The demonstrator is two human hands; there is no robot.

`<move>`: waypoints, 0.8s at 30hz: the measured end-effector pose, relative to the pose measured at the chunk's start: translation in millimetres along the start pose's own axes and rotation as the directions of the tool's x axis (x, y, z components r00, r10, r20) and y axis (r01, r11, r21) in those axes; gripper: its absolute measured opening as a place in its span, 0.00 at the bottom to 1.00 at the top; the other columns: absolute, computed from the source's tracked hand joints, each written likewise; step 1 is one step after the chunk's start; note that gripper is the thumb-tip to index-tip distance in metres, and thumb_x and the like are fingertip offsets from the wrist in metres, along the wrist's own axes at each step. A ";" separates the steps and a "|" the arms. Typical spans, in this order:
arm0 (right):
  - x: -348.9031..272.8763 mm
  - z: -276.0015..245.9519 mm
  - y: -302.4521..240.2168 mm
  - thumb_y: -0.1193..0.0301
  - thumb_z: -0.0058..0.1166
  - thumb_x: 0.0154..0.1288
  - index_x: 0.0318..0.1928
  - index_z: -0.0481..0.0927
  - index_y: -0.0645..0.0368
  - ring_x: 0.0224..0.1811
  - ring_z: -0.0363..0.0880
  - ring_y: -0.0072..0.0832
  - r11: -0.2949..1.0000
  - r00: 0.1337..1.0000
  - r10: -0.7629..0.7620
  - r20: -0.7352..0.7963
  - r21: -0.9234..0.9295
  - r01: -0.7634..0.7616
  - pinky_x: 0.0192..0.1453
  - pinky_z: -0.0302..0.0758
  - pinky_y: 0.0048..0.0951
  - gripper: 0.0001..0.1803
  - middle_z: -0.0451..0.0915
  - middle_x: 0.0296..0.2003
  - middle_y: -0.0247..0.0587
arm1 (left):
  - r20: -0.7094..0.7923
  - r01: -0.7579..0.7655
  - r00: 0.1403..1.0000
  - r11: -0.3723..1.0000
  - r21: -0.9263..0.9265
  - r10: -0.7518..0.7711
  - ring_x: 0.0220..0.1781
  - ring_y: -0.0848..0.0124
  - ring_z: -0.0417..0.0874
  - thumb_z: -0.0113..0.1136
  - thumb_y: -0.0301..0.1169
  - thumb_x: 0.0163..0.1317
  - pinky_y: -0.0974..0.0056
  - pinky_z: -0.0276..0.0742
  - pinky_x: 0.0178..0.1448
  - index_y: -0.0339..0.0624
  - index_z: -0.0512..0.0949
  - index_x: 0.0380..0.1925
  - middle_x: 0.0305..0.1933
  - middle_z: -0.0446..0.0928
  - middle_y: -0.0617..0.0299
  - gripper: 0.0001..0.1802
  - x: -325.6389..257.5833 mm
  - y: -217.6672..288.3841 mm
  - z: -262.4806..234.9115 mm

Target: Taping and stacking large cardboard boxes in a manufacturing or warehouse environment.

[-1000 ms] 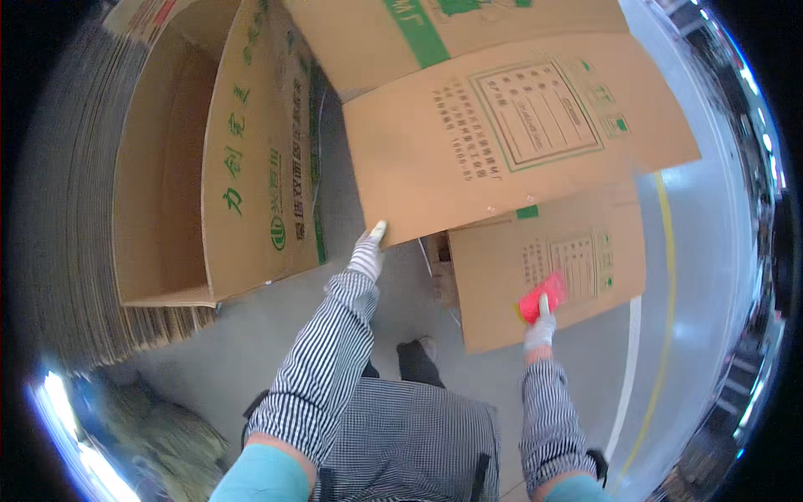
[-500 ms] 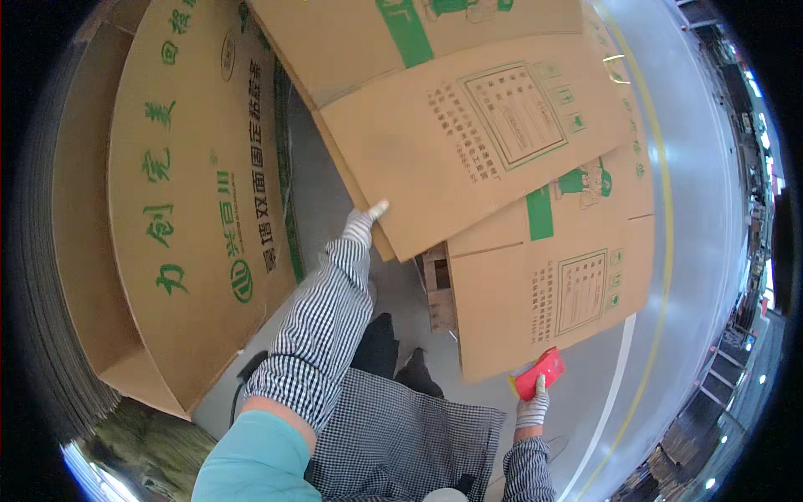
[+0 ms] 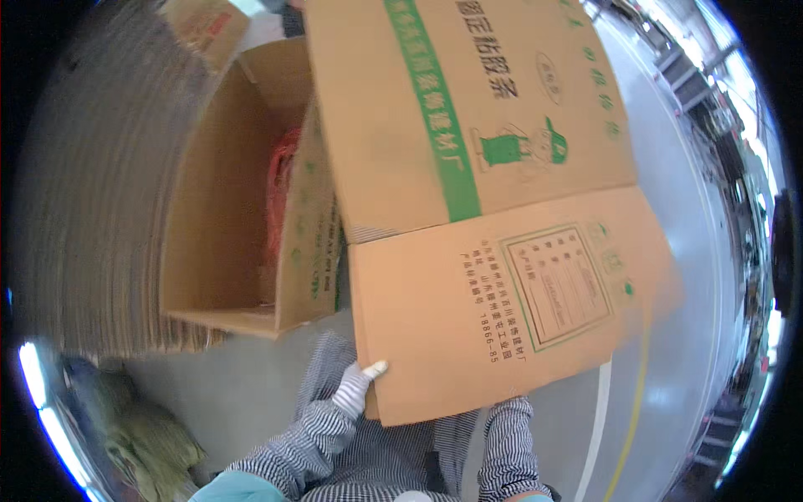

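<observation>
Flattened carton [image 3: 493, 205] has come nearer, pinched in the left grip [image 3: 357, 387]; right grip hidden, cannot tell.

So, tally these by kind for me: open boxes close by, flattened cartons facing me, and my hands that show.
Open brown cardboard box: 1
Flattened brown cardboard carton with green print: 1
White-gloved left hand: 1 (right hand hidden)
Total: 3
</observation>
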State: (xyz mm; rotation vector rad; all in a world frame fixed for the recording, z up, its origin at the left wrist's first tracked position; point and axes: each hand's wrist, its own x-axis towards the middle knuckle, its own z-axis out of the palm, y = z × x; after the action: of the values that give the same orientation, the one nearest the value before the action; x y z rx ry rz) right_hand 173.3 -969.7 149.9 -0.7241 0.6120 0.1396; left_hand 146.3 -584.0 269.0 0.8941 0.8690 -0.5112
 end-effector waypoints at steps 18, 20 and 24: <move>-325.1 380.1 40.3 0.55 0.63 0.60 0.68 0.62 0.64 0.58 0.73 0.35 0.566 0.517 -0.461 0.722 -0.209 0.797 0.62 0.72 0.37 0.41 0.73 0.59 0.46 | 0.313 -0.871 0.262 0.363 -0.331 0.913 0.73 0.54 0.61 0.72 0.41 0.52 0.51 0.60 0.73 0.39 0.53 0.71 0.72 0.57 0.43 0.52 -272.0 -1.4 -12.2; -311.1 399.7 117.5 0.59 0.63 0.60 0.67 0.65 0.62 0.52 0.76 0.33 0.511 0.415 -0.385 0.824 -0.184 0.840 0.56 0.74 0.35 0.39 0.76 0.53 0.42 | 0.018 -0.950 0.289 0.289 -0.117 0.957 0.60 0.64 0.74 0.73 0.32 0.53 0.60 0.73 0.63 0.36 0.62 0.65 0.62 0.71 0.52 0.41 -253.5 -7.3 -88.7; -320.9 385.4 208.0 0.64 0.60 0.65 0.66 0.66 0.61 0.56 0.74 0.31 0.739 0.667 -0.174 0.725 -0.352 0.575 0.64 0.70 0.37 0.33 0.74 0.56 0.40 | -0.115 -0.644 0.751 0.681 -0.349 0.651 0.49 0.68 0.80 0.71 0.24 0.53 0.62 0.77 0.52 0.34 0.76 0.52 0.47 0.81 0.58 0.25 -217.4 -29.8 -213.5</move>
State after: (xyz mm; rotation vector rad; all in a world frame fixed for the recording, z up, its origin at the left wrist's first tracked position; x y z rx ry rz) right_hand 26.8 -532.9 437.2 -1.2928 -0.3174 0.1560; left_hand -89.7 -413.4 363.6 0.7783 0.5410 0.2712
